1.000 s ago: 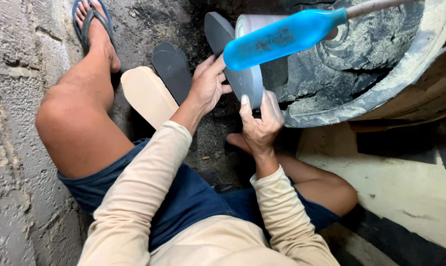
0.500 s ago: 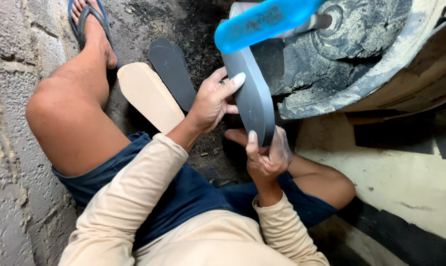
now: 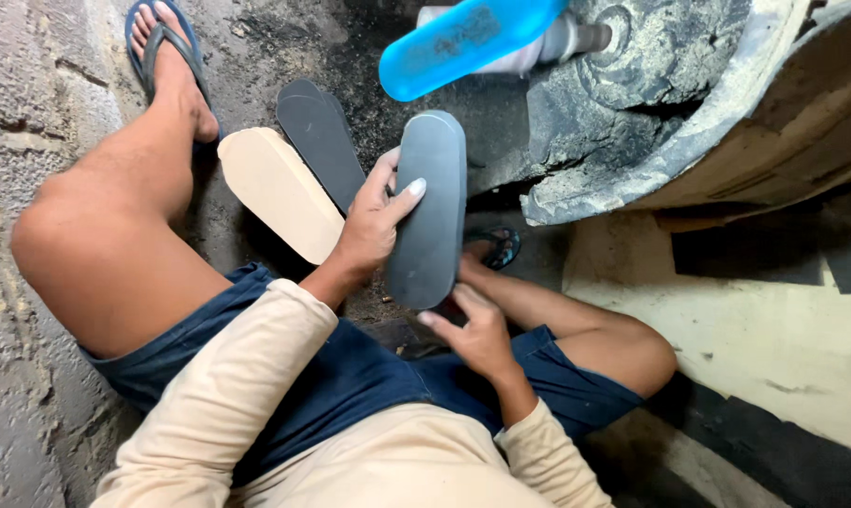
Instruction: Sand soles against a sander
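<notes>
grimy grey machine housing (image 3: 651, 103), seen at upper right above the floor (image 3: 256, 38). blue sole-shaped form (image 3: 468, 39), mounted on the machine's shaft. grey sole (image 3: 430, 212), held upright between both hands, just below the blue form. tan sole (image 3: 280, 193) and dark sole (image 3: 320, 141), laid side by side on the floor. left hand (image 3: 374, 221), closed on the grey sole's left edge. right hand (image 3: 477, 329), placed at its lower end; grip cannot be told.

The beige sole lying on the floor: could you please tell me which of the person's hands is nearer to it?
Left. The left hand grips the grey sole right beside the beige sole, just apart from its near end. The right hand supports the grey sole's lower end, farther away.
</notes>
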